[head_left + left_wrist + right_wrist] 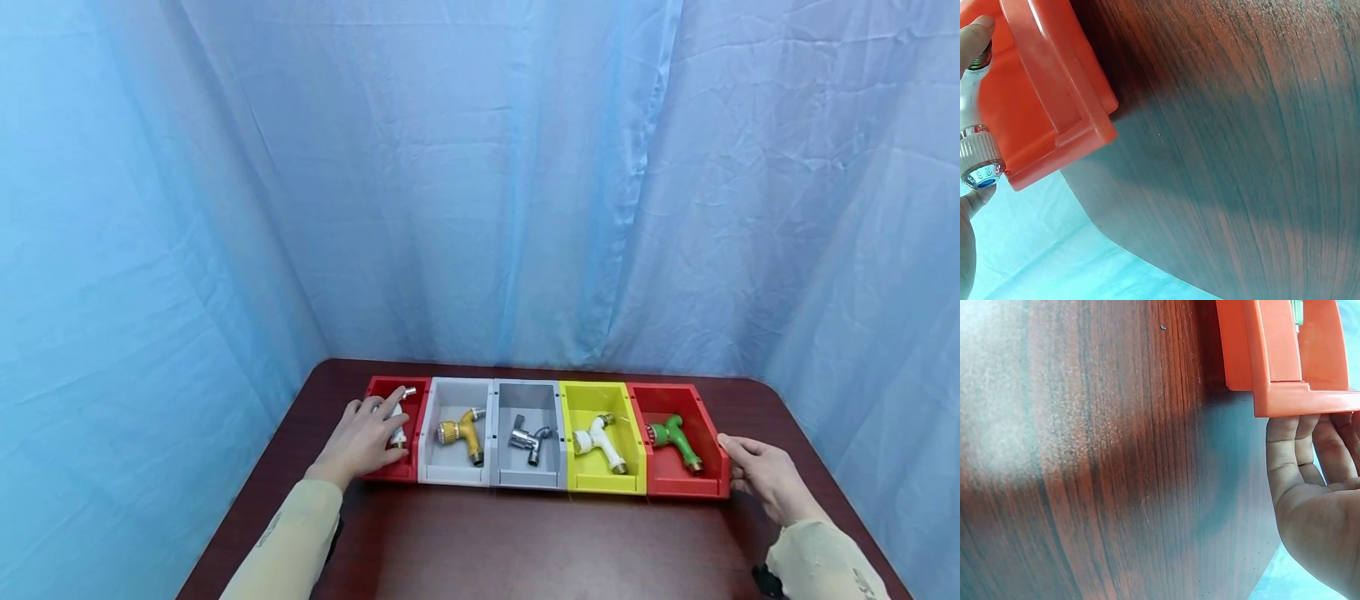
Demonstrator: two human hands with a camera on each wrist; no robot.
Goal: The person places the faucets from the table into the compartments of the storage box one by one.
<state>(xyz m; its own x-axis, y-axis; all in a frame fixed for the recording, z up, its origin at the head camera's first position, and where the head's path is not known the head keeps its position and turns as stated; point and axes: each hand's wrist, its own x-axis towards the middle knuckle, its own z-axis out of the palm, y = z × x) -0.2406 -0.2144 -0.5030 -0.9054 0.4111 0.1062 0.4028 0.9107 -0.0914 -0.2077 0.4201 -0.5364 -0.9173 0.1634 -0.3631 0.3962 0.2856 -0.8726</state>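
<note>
My left hand [362, 437] reaches into the leftmost red bin [412, 473] and grips a white tap [398, 426] with a silver spout. In the left wrist view, one fingertip lies by the tap's threaded end and another by its ribbed knob [980, 153]. At the far right, the fingers of my right hand [768, 477] touch the outer side wall of another red bin [690, 486]. A green tap [677, 439] with a red and green handle lies inside that bin.
Between the red bins stand a white bin [453, 475] with a yellow tap [468, 433], a grey bin [528, 479] with a chrome tap [531, 439] and a yellow bin [607, 483] with a white tap [600, 442]. All stand in one row on a dark wooden table [540, 550], before blue curtains [480, 183].
</note>
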